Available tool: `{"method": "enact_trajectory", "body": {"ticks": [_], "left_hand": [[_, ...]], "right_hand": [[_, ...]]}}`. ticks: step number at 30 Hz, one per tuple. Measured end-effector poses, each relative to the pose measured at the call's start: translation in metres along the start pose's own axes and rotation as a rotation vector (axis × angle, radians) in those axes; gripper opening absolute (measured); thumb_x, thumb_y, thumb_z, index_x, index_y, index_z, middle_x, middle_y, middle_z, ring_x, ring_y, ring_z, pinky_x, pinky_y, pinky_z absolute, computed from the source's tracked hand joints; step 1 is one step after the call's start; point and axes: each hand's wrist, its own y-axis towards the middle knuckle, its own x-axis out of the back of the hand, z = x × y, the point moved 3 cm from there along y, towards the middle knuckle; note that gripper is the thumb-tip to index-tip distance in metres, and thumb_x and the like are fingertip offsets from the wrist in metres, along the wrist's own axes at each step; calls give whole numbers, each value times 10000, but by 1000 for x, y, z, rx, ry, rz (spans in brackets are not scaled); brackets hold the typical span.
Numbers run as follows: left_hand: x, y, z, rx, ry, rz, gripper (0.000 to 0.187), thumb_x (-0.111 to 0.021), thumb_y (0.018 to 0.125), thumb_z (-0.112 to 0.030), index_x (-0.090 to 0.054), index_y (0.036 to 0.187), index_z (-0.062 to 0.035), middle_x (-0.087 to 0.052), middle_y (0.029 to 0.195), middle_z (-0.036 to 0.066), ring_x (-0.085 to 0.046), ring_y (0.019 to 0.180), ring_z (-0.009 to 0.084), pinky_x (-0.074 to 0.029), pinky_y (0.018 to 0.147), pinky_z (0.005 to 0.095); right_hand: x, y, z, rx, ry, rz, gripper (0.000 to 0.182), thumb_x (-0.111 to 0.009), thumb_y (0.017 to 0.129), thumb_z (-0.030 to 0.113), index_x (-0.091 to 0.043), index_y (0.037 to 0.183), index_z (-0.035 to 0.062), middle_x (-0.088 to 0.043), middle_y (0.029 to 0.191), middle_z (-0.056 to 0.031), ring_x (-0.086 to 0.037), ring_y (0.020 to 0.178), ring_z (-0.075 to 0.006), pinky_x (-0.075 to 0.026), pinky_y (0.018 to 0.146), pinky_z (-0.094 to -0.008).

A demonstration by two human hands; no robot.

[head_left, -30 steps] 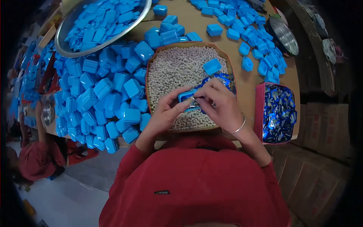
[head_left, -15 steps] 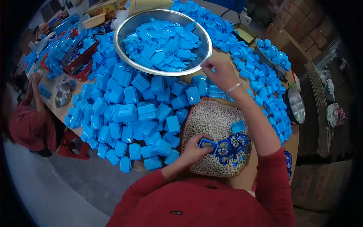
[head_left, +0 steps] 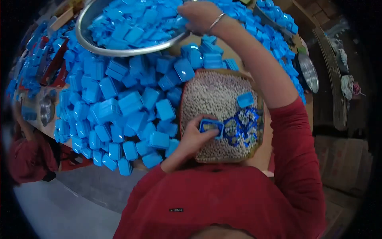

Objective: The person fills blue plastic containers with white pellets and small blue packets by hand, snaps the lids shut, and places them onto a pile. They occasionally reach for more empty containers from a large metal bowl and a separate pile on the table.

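My left hand (head_left: 195,137) grips a small open blue plastic box (head_left: 205,122), its thumb at the edge and a bit of yellowish content inside. Underneath is a tray of small pale beads (head_left: 207,89), which also holds several shiny blue wrapped packets (head_left: 242,123) and another small blue box (head_left: 245,99). My right hand (head_left: 201,18), with a bracelet on the wrist, is at the right rim of a big metal bowl (head_left: 119,51) full of flat blue lids (head_left: 135,36). Its fingers curl in over the lids; what they pinch is hidden.
A heap of closed blue boxes (head_left: 107,109) covers the table left of the tray. More blue pieces (head_left: 278,55) lie along the right, near a metal bowl (head_left: 308,73). Another person in a red top (head_left: 32,157) sits at the far left. Cardboard (head_left: 342,159) stands at right.
The camera view has tipped down, so the table appears higher. My right hand has moved from just outside the bowl's rim onto the lids. The left hand still holds its box over the tray.
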Motion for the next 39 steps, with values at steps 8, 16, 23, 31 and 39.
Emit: {"method": "enact_trajectory", "body": {"ticks": [8,16,23,31,39], "left_hand": [[-15,-6,-4,-150,-92,169,562,-687,741,47,-452,1242,-53,-560,1104,35,-578,982,108,-501,794,228],[-39,-24,-21,-260,133,179,513,-677,733,61,-498,1202,-41,-563,1071,37,-561,989,109,-486,831,269],[-42,-28,-27,-224,162,137,532,-690,719,63,-508,1207,-46,-569,1077,42,-564,983,112,-495,834,269],[-45,-29,-33,-269,255,138,527,-684,720,50,-507,1206,-48,-564,1059,30,-560,975,106,-492,814,261],[-42,-31,-41,-268,248,212,502,-698,761,-19,-505,1224,-44,-561,1078,30,-555,985,107,-484,812,253]], "right_hand": [[66,-246,64,-167,963,63,363,-764,661,19,-628,998,35,-637,998,-94,-625,911,-272,-498,783,-329],[84,-290,109,-184,766,-244,336,-750,666,84,-622,976,63,-623,1004,-84,-610,900,-275,-482,771,-373],[88,-295,106,-152,755,-290,326,-746,671,90,-619,970,64,-613,1007,-77,-610,900,-273,-479,762,-366],[88,-295,105,-190,803,-328,333,-744,660,67,-623,970,58,-616,1008,-91,-612,906,-276,-496,770,-366],[87,-296,107,-222,839,-334,388,-785,605,31,-656,970,56,-626,1017,-97,-613,918,-282,-499,759,-375]]}}
